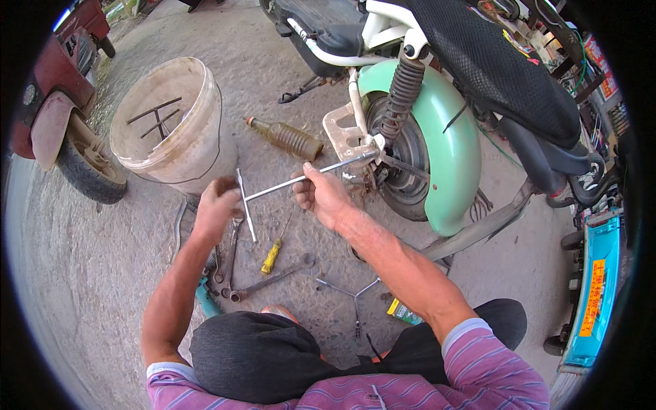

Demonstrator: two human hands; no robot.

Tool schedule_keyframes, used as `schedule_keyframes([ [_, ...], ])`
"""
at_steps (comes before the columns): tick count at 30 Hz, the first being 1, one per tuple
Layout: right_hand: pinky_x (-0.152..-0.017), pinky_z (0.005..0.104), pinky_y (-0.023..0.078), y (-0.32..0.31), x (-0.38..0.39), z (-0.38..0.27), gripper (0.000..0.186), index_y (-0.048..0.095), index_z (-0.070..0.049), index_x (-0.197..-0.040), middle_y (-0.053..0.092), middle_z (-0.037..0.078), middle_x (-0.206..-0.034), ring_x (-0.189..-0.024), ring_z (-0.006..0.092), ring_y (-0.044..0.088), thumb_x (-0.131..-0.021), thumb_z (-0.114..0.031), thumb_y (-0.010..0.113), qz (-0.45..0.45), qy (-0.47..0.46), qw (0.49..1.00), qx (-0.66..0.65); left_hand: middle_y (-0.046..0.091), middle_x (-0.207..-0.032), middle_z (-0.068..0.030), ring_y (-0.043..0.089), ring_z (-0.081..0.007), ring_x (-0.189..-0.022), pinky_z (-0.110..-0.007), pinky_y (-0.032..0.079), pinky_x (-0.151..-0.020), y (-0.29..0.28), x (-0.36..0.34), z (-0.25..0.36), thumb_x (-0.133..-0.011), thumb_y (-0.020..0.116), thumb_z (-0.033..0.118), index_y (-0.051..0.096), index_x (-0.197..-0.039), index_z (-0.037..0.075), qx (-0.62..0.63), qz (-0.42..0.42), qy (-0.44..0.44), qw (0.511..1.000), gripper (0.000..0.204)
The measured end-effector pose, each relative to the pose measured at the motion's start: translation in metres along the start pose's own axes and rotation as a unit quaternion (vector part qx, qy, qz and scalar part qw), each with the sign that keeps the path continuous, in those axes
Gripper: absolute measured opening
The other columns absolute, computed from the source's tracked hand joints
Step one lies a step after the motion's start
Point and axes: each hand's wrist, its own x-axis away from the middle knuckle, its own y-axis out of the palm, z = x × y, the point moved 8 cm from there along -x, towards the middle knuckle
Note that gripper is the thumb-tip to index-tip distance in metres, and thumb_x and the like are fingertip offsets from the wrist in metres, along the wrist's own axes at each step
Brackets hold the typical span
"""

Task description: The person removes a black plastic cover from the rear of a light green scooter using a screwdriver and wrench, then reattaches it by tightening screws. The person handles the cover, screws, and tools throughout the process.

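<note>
I hold a metal T-handle wrench (273, 188) with both hands. My left hand (217, 205) grips its crossbar at the near end. My right hand (321, 195) is closed around the long shaft partway along. The shaft's far tip meets the hub area of the rear wheel (403, 160) of a green and white scooter (444, 143), next to a black coil shock absorber (402, 92).
On the concrete lie a yellow-handled screwdriver (272, 255), several wrenches (232, 263), a three-way wrench (355, 295) and a brown bottle (287, 139). A white bucket (174, 126) stands to the left, a red vehicle's wheel (85, 160) further left. A blue scooter (593, 294) is at the right.
</note>
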Motion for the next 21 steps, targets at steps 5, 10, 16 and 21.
schedule_keyframes([
  [5, -0.06, 0.0276, 0.05, 0.009, -0.003, -0.005, 0.037, 0.07, -0.007, -0.111, 0.07, 0.0, -0.084, -0.067, 0.0106, 0.063, -0.111, -0.042, 0.054, -0.028, -0.026, 0.999, -0.013, 0.073, -0.113, -0.0125, 0.071, -0.0268, -0.103, -0.042, 0.057, -0.083, 0.05, 0.027, 0.02, -0.101, 0.067, 0.021, 0.052, -0.142, 0.001, 0.353, -0.195, -0.168, 0.899, 0.049],
  [10, -0.061, 0.0278, 0.05, 0.001, 0.002, -0.006, 0.036, 0.069, -0.008, -0.11, 0.071, 0.001, -0.084, -0.067, 0.0115, 0.064, -0.111, -0.041, 0.055, -0.014, -0.007, 1.0, -0.026, 0.073, -0.123, -0.0159, 0.071, -0.027, -0.114, -0.035, 0.052, -0.103, 0.04, 0.01, 0.043, -0.089, 0.053, -0.002, 0.049, -0.14, -0.006, -0.034, 0.015, 0.111, 0.993, 0.052],
  [16, -0.061, 0.0282, 0.051, 0.0, 0.003, -0.008, 0.036, 0.069, -0.007, -0.112, 0.071, 0.002, -0.084, -0.068, 0.012, 0.065, -0.111, -0.04, 0.055, -0.005, -0.014, 1.0, -0.015, 0.073, -0.105, -0.014, 0.073, -0.0225, -0.091, -0.034, 0.057, -0.083, 0.047, 0.007, 0.032, -0.096, 0.063, 0.008, 0.056, -0.136, -0.003, 0.15, -0.106, 0.008, 0.983, 0.042],
  [21, -0.062, 0.0281, 0.051, 0.0, 0.004, -0.011, 0.035, 0.068, -0.008, -0.113, 0.072, 0.002, -0.086, -0.069, 0.0125, 0.065, -0.111, -0.04, 0.055, -0.014, -0.014, 1.0, -0.016, 0.064, -0.076, -0.0041, 0.058, -0.0128, -0.059, -0.029, 0.046, -0.052, 0.061, 0.005, 0.02, -0.102, 0.071, 0.028, 0.064, -0.122, 0.0, 0.328, -0.131, -0.178, 0.918, 0.035],
])
